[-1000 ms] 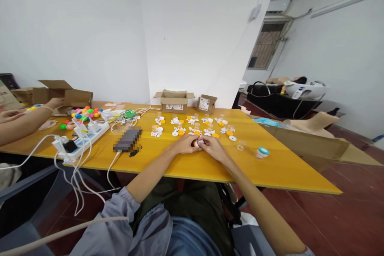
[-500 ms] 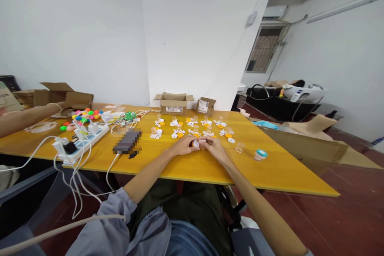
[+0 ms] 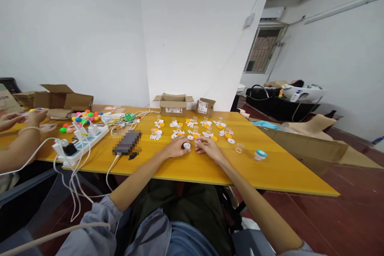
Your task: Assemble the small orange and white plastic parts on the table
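My left hand is closed around a round white-faced piece, held just above the table. Close on its right, my right hand is bent with thumb and fingers together at a small white piece, too small to name. A gap separates the two hands. Just beyond them lie a white ring-like disc, an orange disc and small flat white cut-out pieces. Clear plastic cups stand among these, such as one clear cup.
At right are a clear cup and a teal-lidded jar. Cardboard boxes stand against the wall. To the left lie a power strip, a dark phone-like device, cables and coloured balls. Another person's hands work at far left.
My hands have drawn apart; the left moved left with the white-faced piece, turning it upward. At far left, the other person's arm pulled back from the open box, and both their hands now show.
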`<state>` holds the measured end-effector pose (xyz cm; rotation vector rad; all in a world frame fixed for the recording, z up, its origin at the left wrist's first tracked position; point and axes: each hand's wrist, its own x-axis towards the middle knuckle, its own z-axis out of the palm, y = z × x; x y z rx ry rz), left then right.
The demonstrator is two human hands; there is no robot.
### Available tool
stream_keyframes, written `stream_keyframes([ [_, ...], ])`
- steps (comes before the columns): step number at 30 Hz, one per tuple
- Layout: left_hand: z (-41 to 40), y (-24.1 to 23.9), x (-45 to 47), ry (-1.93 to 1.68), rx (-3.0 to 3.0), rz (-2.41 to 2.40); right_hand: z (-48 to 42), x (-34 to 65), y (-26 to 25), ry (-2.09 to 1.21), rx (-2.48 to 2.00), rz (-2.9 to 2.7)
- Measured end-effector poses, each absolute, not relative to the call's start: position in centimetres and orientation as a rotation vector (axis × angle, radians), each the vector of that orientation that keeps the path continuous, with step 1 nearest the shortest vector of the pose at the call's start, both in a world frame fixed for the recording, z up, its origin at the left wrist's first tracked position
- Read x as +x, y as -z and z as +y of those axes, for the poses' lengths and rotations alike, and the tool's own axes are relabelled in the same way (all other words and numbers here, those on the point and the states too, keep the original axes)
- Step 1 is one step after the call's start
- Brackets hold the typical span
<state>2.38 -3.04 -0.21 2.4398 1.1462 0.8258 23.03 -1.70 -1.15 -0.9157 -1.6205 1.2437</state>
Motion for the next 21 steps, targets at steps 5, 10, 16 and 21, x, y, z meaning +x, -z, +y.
stream_keyframes([
  [5, -3.5, 0.2, 2.6, -0.924, 2.388, 1.146, -0.8, 21.7, 2.2, -1.253, -0.882, -1.681],
  [10, -3.5, -0.1, 3.2, -1.058, 2.305, 1.087, -0.4, 21.2, 2.7, -1.184, -0.876, -1.659],
  [16, -2.9, -0.1, 3.7, -1.147, 2.109, 1.084, -0.6, 20.8, 2.3, -1.225, -0.870, -1.646],
  [21, -2.7, 0.0, 3.4, -1.199, 1.936, 1.068, -0.8, 20.1, 1.7, -1.256, -0.863, -1.660],
])
